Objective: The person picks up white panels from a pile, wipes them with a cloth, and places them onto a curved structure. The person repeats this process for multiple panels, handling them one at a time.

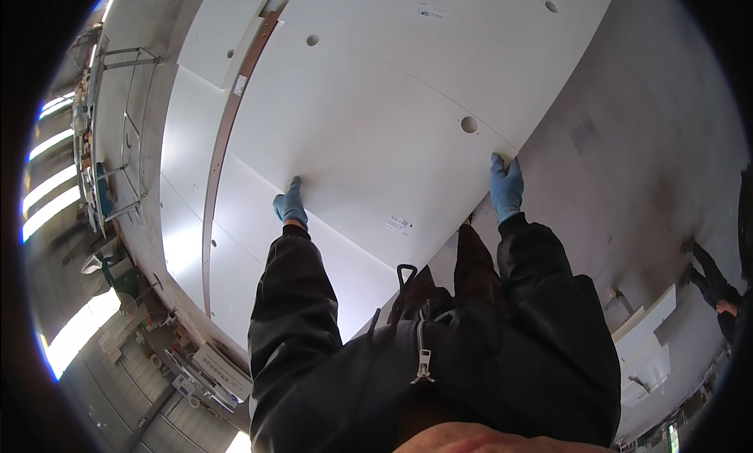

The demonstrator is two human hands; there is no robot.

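Observation:
A large white panel [353, 131] with a round hole [469, 124] and a small printed label [398, 225] lies in front of me. My left hand [291, 204], in a blue glove, grips its near left edge, with a finger lying on the top face. My right hand [507, 188], also in a blue glove, holds the right edge close to a seam. The fingers under the panel are hidden. Beyond that seam continues another white panel [439, 45] with its own hole and label. More white panels show below the left edge.
A brown strip [241, 92] runs along the left of the panels. Farther left stands a metal frame [129, 131]. Grey floor [604, 139] stretches to the right, where another person [710, 284] is partly visible. White boards [643, 335] lie at the lower right.

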